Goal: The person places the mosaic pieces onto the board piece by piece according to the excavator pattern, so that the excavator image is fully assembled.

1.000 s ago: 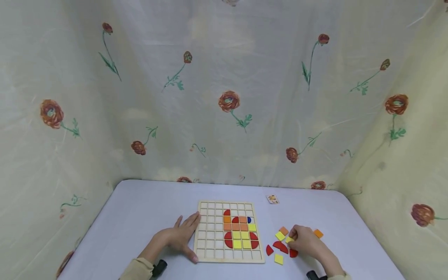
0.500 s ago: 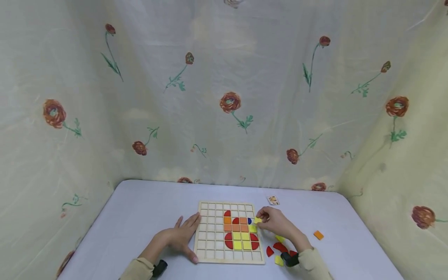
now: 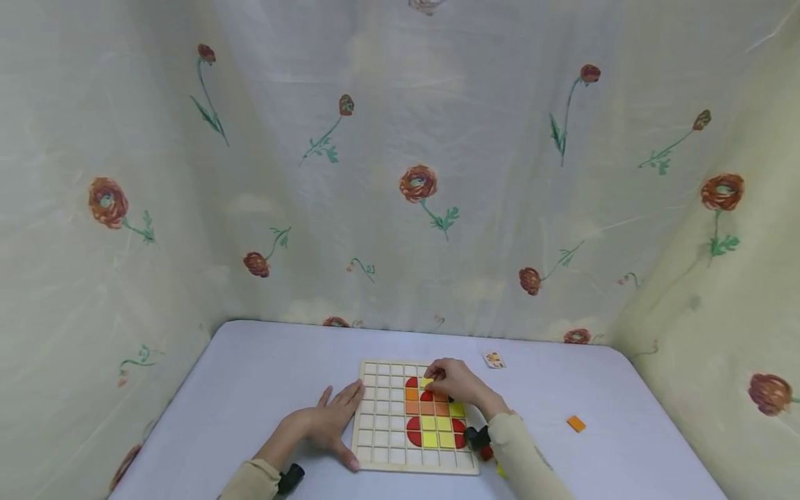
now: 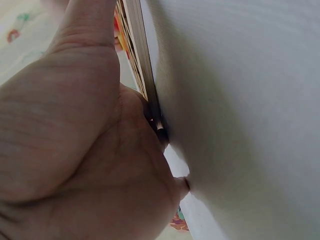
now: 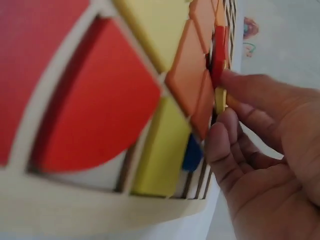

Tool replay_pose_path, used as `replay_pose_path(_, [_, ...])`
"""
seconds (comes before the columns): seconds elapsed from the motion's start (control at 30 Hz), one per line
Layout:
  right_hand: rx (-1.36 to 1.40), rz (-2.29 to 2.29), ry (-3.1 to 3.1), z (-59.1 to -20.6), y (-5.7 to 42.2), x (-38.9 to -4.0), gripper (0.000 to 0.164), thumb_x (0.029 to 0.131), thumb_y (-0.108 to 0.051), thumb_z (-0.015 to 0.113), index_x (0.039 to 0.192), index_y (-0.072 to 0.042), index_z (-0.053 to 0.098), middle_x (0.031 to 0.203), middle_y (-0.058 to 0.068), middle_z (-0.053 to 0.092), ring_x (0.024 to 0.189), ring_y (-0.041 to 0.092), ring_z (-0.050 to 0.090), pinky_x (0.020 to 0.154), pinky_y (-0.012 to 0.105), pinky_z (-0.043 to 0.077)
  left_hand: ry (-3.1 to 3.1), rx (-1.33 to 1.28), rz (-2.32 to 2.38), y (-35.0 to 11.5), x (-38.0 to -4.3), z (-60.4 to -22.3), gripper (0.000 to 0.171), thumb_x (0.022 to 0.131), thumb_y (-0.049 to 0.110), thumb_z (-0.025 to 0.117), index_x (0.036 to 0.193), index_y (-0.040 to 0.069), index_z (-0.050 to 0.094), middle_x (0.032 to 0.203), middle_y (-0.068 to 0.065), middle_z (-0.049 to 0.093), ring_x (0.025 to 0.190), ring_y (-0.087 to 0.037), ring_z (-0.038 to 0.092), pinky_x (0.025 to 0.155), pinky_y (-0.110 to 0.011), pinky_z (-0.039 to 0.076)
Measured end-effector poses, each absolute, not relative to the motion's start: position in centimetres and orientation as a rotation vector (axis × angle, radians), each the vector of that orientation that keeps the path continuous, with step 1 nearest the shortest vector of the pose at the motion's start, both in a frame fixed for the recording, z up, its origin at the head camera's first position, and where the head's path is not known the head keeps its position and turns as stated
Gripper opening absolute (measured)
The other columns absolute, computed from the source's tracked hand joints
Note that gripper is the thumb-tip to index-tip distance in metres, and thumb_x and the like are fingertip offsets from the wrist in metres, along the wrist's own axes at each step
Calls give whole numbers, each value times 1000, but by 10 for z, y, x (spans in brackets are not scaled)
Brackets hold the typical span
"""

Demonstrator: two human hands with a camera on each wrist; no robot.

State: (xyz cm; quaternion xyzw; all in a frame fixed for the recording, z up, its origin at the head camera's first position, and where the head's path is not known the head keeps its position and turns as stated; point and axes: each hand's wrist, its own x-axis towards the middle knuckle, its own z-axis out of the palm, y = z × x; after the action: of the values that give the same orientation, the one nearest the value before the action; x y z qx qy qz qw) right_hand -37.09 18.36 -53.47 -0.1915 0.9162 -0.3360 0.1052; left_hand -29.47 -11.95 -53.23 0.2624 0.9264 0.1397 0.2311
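Observation:
A wooden grid board [image 3: 415, 471] lies on the table with red, orange, yellow and blue pieces set in its right half. My left hand [image 3: 331, 420] is spread flat along the board's left edge, fingertips and thumb touching the rim. Over the upper right of the grid, my right hand [image 3: 462, 384] pinches a yellow square tile [image 3: 427, 382] between thumb and fingertips. In the right wrist view this yellow tile [image 5: 220, 101] shows as a thin edge beside a red piece [image 5: 218, 57]. A blue piece [image 5: 193, 154] and red quarter circle [image 5: 100, 100] sit nearer that camera.
A small printed card [image 3: 494, 360] lies behind the board to the right. One orange tile [image 3: 576, 423] sits alone on the right. My right forearm hides most loose pieces; a red one [image 3: 487, 453] and a yellow one [image 3: 501, 471] peek out.
My right hand has taken a yellow tile from the loose pieces and carried it left and away from me, over the board. My left hand has stayed at the board's edge.

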Motion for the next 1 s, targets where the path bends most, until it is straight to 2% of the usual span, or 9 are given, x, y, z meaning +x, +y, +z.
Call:
replay_pose_path(0.23, [-526,-965,2715,-526,176,-374,10,85,-10,72,95,-10,71,88,2,63,78,15,52,71,28,46,2557,708,346,-117,-296,-534,140,59,72,75,155,4,-3,163,-14,-6,151,-29,-3,119,-59,-2])
replay_pose_path(0.6, [-484,-1024,2723,-527,181,-367,16,87,-15,71,101,-9,68,88,0,63,78,14,54,71,27,49,2572,690,347,-116,-296,-538,140,58,72,76,155,5,-1,164,-12,-4,151,-28,-1,119,-58,0])
replay_pose_path(0.8, [-471,-1039,2736,-516,208,-346,9,89,-13,67,97,-8,65,85,1,60,78,15,52,66,25,46,2577,702,345,-115,-296,-539,140,58,73,75,155,5,-1,164,-13,-4,151,-28,-1,119,-58,0])
replay_pose_path(1.0, [-430,-921,2651,-510,243,-310,12,86,-10,69,96,-11,64,86,0,58,81,16,50,67,27,43,2568,696,367,-116,-293,-535,140,59,69,77,155,3,-1,163,-13,-3,151,-28,-1,119,-59,0])
